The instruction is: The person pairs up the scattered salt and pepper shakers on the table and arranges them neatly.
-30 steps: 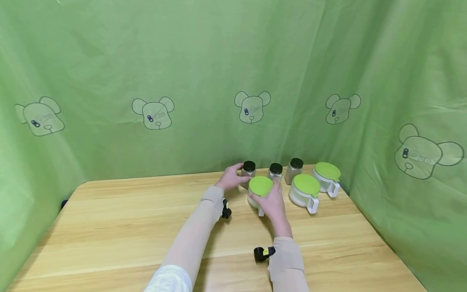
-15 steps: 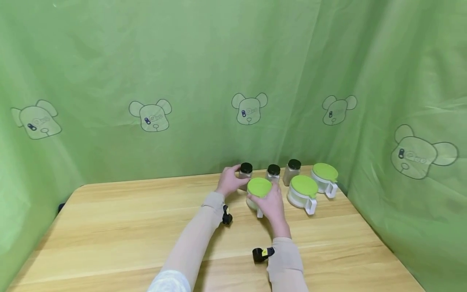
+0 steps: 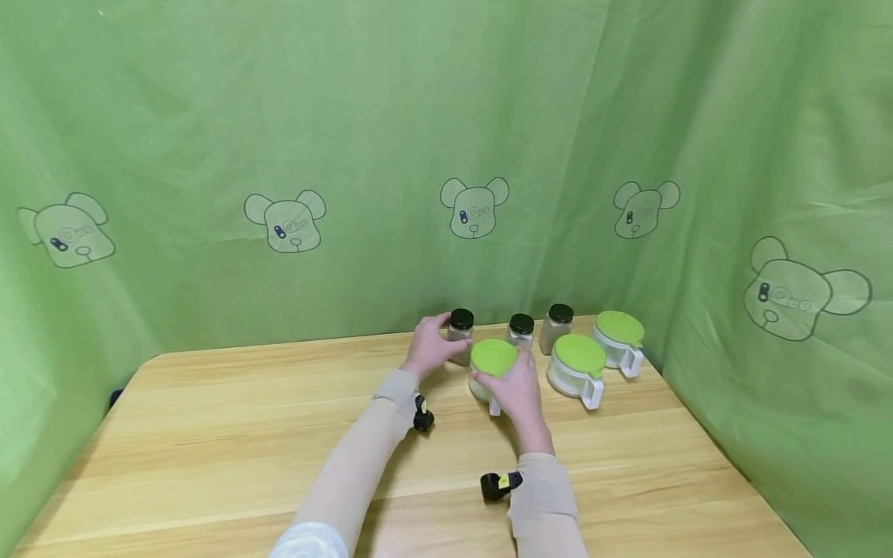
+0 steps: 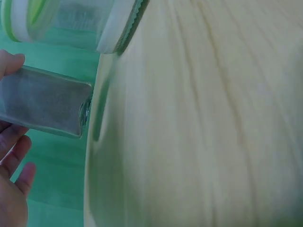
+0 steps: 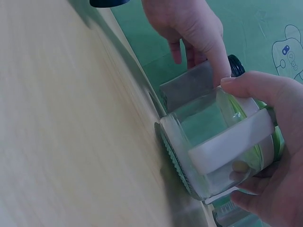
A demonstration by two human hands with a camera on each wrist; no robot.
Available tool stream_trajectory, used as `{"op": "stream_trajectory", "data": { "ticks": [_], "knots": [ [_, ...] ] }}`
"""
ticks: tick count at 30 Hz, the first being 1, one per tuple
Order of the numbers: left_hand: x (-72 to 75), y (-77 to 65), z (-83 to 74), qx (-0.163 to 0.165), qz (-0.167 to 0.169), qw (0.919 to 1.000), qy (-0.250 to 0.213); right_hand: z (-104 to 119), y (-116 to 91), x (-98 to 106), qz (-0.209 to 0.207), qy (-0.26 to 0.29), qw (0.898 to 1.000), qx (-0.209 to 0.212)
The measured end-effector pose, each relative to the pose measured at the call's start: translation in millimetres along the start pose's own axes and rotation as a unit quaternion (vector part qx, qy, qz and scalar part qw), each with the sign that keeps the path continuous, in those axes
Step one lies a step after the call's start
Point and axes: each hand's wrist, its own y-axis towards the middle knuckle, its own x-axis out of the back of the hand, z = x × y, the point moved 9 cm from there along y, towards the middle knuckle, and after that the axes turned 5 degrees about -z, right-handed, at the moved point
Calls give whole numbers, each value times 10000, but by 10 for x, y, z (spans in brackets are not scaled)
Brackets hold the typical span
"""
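My left hand [image 3: 428, 345] holds a small square glass jar with a black lid [image 3: 461, 319] between thumb and fingers. In the left wrist view this glass jar [image 4: 42, 99] shows greyish contents, and its base is close over the table. My right hand [image 3: 519, 384] grips a round seasoning jar with a green lid [image 3: 494, 356] from above, thumb on the left side, fingers on the far right. The right wrist view shows its clear glass body and white handle [image 5: 232, 142]. This jar stands just in front and right of the black-lidded one.
Two more black-lidded jars, one in the middle [image 3: 521, 325] and one further right [image 3: 560, 316], stand along the table's back edge. Right of my hands are two more green-lidded jars, a nearer one [image 3: 579, 355] and a farther one [image 3: 619, 329]. A green curtain [image 3: 377, 271] hangs behind the wooden table [image 3: 244, 434].
My left hand has shifted slightly left with the black-lidded jar, widening its distance from the middle black-lidded jar. My right hand keeps its hold on the green-lidded jar. The head view has tilted slightly.
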Motion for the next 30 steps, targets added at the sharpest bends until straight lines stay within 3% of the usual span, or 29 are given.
{"op": "stream_trajectory", "data": {
  "ticks": [12, 18, 30],
  "knots": [
    [255, -66, -113, -64, -192, 9989, 428, 46, -18, 14, -47, -68, 10000, 32],
    [376, -95, -167, -268, -360, 9976, 518, 82, -22, 21, -71, -40, 9999, 70],
    [590, -194, -121, -209, -574, 9963, 608, 184, -57, -29, -103, 121, 9995, 268]
  ]
}}
